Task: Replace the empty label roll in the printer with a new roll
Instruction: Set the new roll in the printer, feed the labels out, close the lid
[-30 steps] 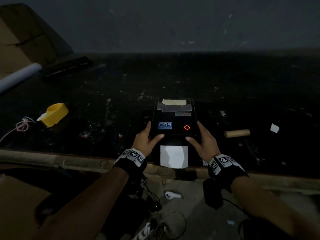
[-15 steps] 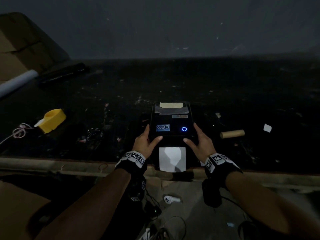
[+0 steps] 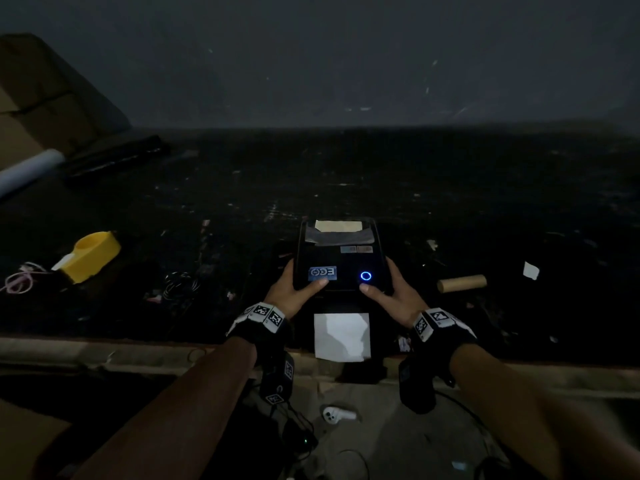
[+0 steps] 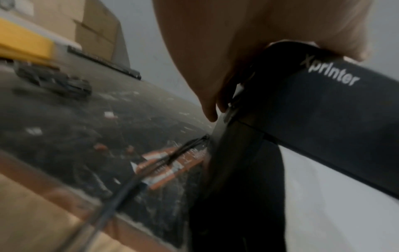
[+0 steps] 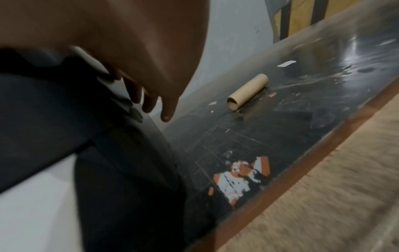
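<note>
The black label printer (image 3: 339, 265) sits at the table's near edge with its lid down and a blue ring light (image 3: 365, 276) lit. A white label strip (image 3: 341, 336) sticks out of its front. My left hand (image 3: 294, 289) holds the printer's left side, thumb on top by the blue sticker. My right hand (image 3: 391, 292) holds the right side, thumb near the light. The left wrist view shows my left hand (image 4: 226, 51) over the printer (image 4: 323, 110) corner; the right wrist view shows my right hand (image 5: 129, 51) likewise. An empty cardboard core (image 3: 462, 283) (image 5: 248, 91) lies to the right.
A yellow tape dispenser (image 3: 90, 256) and tangled cords lie at the left. A white tube (image 3: 27, 169) and a cardboard box (image 3: 41, 98) stand at the far left. Paper scraps litter the dark tabletop. The table's wooden edge (image 3: 104, 351) runs just below my wrists.
The printer's ring light has turned from red to blue. Both hands have stayed on the printer's sides, thumbs on top.
</note>
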Demonstrator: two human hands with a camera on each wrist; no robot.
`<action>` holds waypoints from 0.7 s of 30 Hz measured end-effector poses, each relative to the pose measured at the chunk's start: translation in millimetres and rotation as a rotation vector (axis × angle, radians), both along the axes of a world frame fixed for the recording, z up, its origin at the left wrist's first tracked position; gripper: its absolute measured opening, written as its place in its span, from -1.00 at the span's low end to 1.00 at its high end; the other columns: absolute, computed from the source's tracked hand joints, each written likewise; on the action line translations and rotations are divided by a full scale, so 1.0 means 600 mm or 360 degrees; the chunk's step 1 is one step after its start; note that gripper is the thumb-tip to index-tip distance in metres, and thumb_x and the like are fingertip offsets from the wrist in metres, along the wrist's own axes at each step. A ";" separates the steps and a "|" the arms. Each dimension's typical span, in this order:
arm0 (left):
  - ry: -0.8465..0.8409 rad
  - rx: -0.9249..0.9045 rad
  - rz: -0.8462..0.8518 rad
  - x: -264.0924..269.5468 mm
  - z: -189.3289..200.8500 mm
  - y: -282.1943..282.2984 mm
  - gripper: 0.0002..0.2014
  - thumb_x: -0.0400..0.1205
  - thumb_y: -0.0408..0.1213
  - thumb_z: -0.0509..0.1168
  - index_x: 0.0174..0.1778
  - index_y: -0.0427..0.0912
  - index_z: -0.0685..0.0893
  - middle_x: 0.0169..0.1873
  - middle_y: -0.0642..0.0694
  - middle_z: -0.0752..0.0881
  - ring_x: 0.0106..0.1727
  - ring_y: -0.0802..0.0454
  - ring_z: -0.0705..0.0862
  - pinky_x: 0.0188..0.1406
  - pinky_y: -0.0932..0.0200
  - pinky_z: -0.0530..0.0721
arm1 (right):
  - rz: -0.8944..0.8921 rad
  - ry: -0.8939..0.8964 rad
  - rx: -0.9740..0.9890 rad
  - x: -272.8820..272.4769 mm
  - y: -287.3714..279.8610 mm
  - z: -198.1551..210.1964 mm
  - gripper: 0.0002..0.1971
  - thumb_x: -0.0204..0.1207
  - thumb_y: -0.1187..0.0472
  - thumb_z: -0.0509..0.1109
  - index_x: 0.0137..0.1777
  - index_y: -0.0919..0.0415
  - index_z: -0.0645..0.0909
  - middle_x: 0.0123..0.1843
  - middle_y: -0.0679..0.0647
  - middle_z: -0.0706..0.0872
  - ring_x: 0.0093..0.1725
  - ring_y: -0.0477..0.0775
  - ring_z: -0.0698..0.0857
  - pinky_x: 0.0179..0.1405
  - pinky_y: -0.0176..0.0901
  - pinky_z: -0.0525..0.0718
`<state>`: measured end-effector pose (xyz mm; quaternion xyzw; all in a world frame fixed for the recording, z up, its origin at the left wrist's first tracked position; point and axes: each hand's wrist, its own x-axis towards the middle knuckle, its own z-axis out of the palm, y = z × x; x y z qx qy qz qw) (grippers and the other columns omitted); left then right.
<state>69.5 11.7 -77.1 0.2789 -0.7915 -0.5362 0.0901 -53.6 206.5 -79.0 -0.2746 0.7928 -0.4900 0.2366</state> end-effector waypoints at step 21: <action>0.0216 -0.0018 0.0147 -0.009 -0.019 0.006 -0.32 0.49 -0.17 0.45 0.51 -0.06 0.34 0.18 0.02 0.61 0.22 0.07 0.59 0.24 0.18 0.51 | 0.0044 0.0207 -0.0100 -0.017 -0.006 -0.042 0.03 0.16 -0.30 0.49 0.59 -0.10 0.07 0.52 0.04 0.45 0.48 -0.02 0.45 0.50 0.12 0.45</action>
